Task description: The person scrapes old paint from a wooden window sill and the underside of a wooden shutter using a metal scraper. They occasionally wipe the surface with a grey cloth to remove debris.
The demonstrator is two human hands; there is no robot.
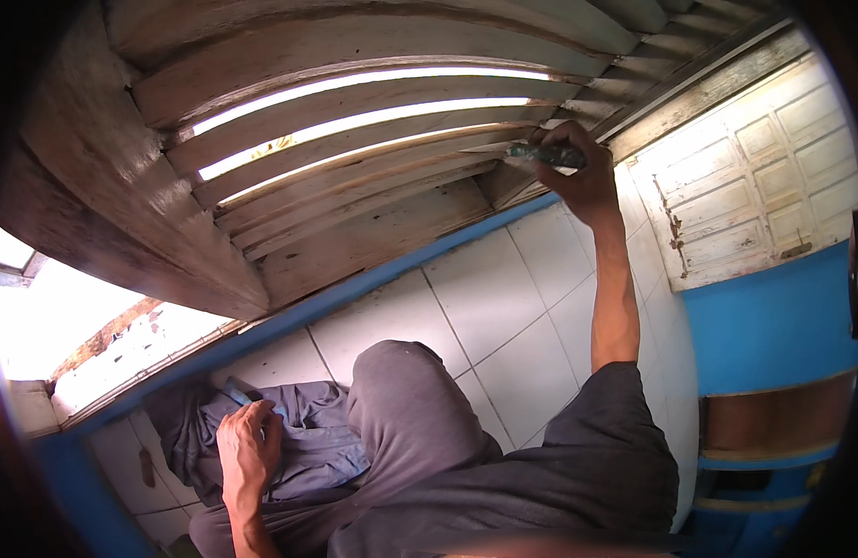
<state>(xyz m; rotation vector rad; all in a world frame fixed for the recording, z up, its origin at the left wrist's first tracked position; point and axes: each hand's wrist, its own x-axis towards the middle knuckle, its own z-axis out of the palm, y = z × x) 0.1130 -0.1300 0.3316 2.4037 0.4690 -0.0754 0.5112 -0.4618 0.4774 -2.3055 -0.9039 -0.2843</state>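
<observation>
My right hand [575, 167] is raised to the slats of a wooden louvred panel [354, 139]. It is closed round the mottled dark green handle of a tool [547, 155]; a thin pale end points left along a lower slat. Whether that end is a blade or bristles is too small to tell. Low on the left, my left hand [249, 446] rests over crumpled grey-blue cloth [312, 423] beside my bent knee. Its fingers are curled and pressed together, and whatever lies under them is hidden. A narrow blue piece [236, 391] shows just above the knuckles.
A thick wooden frame post [159, 186] borders the slats on the left. Below them run a blue edge [401, 251] and white tiles [485, 288]. At right are a worn white panelled door [754, 177], a blue surface [764, 316] and a brown board [778, 418].
</observation>
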